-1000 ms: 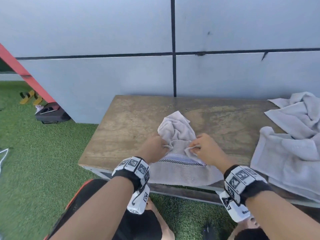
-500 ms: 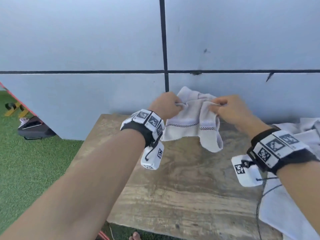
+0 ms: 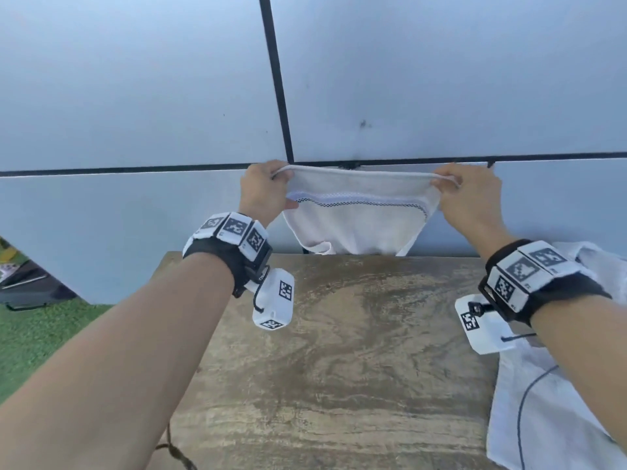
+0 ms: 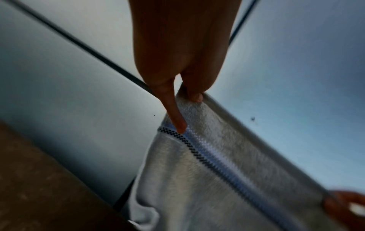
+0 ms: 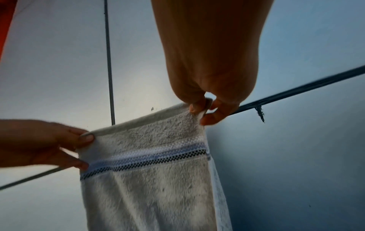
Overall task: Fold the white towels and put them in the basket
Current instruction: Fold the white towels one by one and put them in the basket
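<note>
A white towel (image 3: 356,215) with a blue and black checked band hangs in the air in front of the wall, its top hem stretched flat between my hands. My left hand (image 3: 268,184) pinches the left top corner and my right hand (image 3: 464,188) pinches the right top corner. The towel's lower part drops behind the far edge of the wooden table (image 3: 339,351). In the left wrist view my left hand (image 4: 185,96) pinches the hem of the towel (image 4: 207,179). In the right wrist view my right hand (image 5: 203,109) pinches the towel (image 5: 150,179). No basket shows in any view.
More white towels (image 3: 549,401) lie in a heap on the table's right end, partly under my right forearm. A grey panelled wall (image 3: 135,96) stands right behind the table. Green turf (image 3: 34,334) and a dark bag (image 3: 30,286) lie to the left.
Both hands lifted the bunched towel off the table's front, raised it toward the wall and pulled apart, so its top edge now spans flat between them.
</note>
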A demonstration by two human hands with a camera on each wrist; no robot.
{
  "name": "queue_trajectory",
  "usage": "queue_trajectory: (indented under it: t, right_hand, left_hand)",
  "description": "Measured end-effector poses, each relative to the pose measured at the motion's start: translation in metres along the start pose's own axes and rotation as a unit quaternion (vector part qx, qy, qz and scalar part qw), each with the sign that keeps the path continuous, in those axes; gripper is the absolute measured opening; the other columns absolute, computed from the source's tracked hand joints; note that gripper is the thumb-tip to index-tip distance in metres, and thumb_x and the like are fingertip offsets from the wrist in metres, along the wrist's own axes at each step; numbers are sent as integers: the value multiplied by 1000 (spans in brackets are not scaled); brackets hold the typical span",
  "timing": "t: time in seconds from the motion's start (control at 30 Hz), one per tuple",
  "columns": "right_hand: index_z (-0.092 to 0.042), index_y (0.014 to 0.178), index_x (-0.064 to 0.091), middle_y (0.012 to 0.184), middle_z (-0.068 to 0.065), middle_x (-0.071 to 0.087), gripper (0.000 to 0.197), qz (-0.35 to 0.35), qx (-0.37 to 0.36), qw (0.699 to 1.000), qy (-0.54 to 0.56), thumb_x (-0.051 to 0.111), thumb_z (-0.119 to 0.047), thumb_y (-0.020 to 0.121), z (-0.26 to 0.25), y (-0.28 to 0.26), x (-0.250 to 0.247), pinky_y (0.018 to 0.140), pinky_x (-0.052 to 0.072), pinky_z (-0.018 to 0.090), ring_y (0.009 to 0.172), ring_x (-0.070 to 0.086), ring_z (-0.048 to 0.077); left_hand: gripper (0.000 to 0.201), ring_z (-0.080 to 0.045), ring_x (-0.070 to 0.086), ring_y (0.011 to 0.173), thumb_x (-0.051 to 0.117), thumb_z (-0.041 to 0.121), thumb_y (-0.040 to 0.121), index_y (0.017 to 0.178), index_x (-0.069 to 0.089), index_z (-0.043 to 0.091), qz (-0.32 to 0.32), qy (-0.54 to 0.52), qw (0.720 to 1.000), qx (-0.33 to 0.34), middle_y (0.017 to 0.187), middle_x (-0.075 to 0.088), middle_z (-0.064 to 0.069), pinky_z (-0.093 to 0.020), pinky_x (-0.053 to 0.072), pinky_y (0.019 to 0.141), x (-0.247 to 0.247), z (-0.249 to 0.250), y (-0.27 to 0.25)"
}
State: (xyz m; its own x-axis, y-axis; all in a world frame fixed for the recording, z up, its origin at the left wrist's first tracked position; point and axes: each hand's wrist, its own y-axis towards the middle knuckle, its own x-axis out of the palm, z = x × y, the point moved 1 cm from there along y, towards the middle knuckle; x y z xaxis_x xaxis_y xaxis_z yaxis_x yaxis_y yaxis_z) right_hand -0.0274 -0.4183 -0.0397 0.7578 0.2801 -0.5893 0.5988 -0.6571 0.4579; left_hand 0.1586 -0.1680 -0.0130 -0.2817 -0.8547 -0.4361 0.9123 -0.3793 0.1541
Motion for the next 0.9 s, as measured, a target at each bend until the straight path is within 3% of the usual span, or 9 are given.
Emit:
queue_trajectory:
  t: [0.07, 0.13, 0.27, 0.33, 0.43, 0.57, 0.67, 0.8, 0.9]
  right_hand:
    - [-13, 98, 76, 89, 5, 71, 16, -20, 27, 999, 33, 61, -15, 93, -4, 0, -3, 89, 53, 40, 91, 69, 29]
    - [-15, 102, 76, 95, 3, 71, 17, 0, 21, 1000, 20, 62, -18, 94, -10, -2, -9, 88, 47, 29, 95, 66, 22]
    - [-15, 104, 76, 98, 6, 74, 16, 19, 15, 1000, 12, 62, -17, 95, -16, -4, -19, 77, 48, 26, 81, 64, 16]
    - [-15, 100, 74, 94, 10, 74, 12, -32, 69, 996, 47, 65, -14, 93, -17, -7, -23, 71, 59, 26, 66, 68, 17]
    - [-14, 95, 74, 89, 8, 72, 11, -64, 54, 996, 38, 66, -8, 91, -19, -15, -27, 70, 51, 14, 75, 65, 22]
    - [-13, 95, 76, 78, -3, 68, 10, -103, 10, 995, 10, 67, -13, 93, -29, -35, -35, 62, 41, 21, 75, 61, 20]
    - [-14, 96, 77, 75, -5, 68, 11, -137, -18, 990, -22, 66, -15, 93, -31, -59, -39, 60, 37, 22, 66, 56, 13]
    - [-16, 93, 78, 87, 4, 75, 10, -183, -51, 981, -35, 68, -17, 93, -30, -97, -48, 72, 46, 33, 82, 64, 22]
    - [-14, 94, 78, 90, -2, 73, 8, -209, -51, 976, -22, 72, -17, 90, -25, -126, -56, 80, 45, 30, 87, 64, 17]
  left_hand:
    - [19, -36, 71, 92, 54, 12, 101, 106, 71, 5, -3, -62, 998, -6, 106, 64, -15, -27, 62, 67, -3, 1, 0]
    - [19, -30, 69, 95, 54, 13, 100, 104, 72, 9, 11, -56, 998, 34, 96, 68, -8, -32, 61, 79, -8, 7, 0]
    - [19, -13, 50, 62, 54, 19, 101, 99, 71, 13, -6, 59, 995, 83, 70, 57, 4, -16, 42, 55, -18, 14, -9]
    - [17, -20, 61, 72, 56, 19, 99, 95, 72, 15, -34, 99, 992, 73, 76, 64, -1, -26, 53, 67, -22, 5, -14]
    - [18, -30, 68, 90, 55, 18, 99, 95, 73, 13, -35, 123, 990, 63, 88, 71, -10, -45, 56, 86, -28, -6, -27]
    - [20, -28, 67, 86, 53, 19, 101, 99, 72, 11, 11, 106, 993, 52, 87, 71, -9, -39, 56, 79, -39, -16, -54]
    - [20, -18, 58, 68, 54, 21, 101, 93, 71, 13, 4, 118, 992, 44, 76, 66, -5, -26, 46, 58, -48, -34, -87]
    - [22, -14, 42, 51, 56, 19, 100, 80, 64, 17, -18, 119, 992, 40, 60, 52, 1, -23, 33, 47, -60, -58, -129]
    - [23, -13, 37, 46, 56, 16, 99, 78, 65, 19, -38, 133, 990, 36, 56, 47, 2, -19, 30, 43, -70, -68, -159]
